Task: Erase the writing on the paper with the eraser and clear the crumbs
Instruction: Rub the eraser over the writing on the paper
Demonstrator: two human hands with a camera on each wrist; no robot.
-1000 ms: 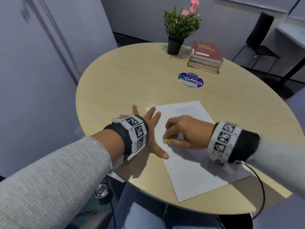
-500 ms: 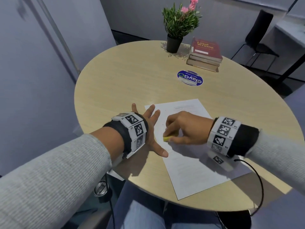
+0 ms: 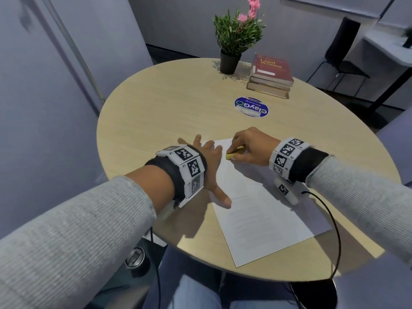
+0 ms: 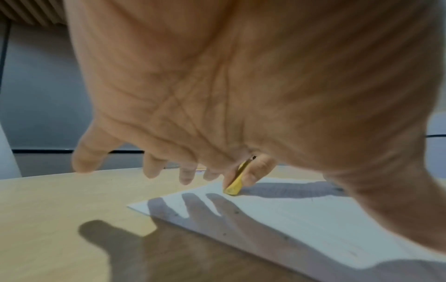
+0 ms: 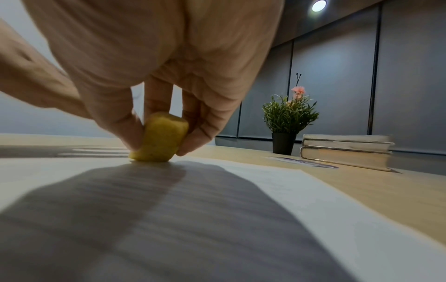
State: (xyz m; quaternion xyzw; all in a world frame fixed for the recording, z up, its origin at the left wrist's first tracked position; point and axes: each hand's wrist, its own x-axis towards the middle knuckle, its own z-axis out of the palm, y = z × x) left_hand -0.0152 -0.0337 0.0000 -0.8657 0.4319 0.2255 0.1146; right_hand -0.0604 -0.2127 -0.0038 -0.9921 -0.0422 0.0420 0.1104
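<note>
Pinching eraser [image 3: 234, 154] against paper [image 3: 263, 210], right hand [image 3: 249, 146]

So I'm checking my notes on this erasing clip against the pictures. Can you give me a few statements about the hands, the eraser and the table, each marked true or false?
1. The right hand pinches the yellow eraser against the paper. True.
2. The left hand holds a pencil. False: it lies spread open, its thumb on the paper's left edge.
3. The eraser works near the paper's far end. True.
4. The potted plant stands on the stack of books. False: it stands on the table beside them.
5. The round sticker lies under the paper. False: it lies apart, farther away.
</note>
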